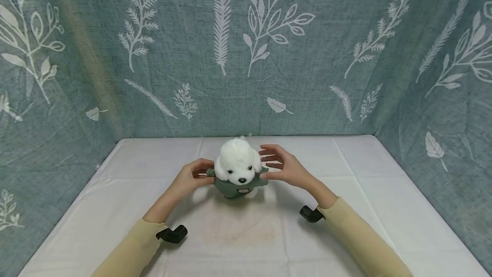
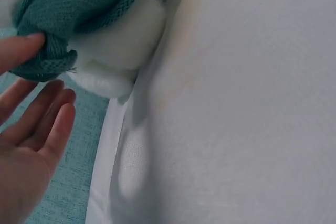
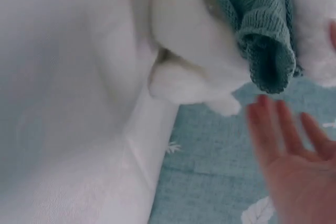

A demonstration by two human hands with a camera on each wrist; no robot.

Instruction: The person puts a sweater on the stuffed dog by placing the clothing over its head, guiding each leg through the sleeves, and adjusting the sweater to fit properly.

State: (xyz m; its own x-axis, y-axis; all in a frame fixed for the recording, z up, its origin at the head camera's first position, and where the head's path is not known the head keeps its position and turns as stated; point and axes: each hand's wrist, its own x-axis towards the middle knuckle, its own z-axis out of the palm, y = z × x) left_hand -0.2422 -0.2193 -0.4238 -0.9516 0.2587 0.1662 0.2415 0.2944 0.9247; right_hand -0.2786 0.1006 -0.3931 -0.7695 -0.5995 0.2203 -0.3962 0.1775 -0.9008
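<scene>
A white plush dog (image 1: 239,157) sits upright facing the camera, dressed in a green knitted sweater (image 1: 230,189) with a small label on its front. The left hand (image 1: 196,174) pinches the sweater's sleeve on the left side; in the left wrist view the thumb lies on the knitted sleeve (image 2: 52,51) and the fingers curve behind it. On the other side, the right hand (image 1: 286,168) is spread beside the dog's head. Its fingers (image 3: 260,129) are loosely extended just below the open cuff of the other sleeve (image 3: 270,61), holding nothing.
A white cloth covers the table (image 1: 238,243), with a faint brownish stain in front of the dog. Blue-green curtains (image 1: 246,97) with white leaf prints stand behind and at both sides. Black wrist devices (image 1: 172,234) show at both sleeve ends.
</scene>
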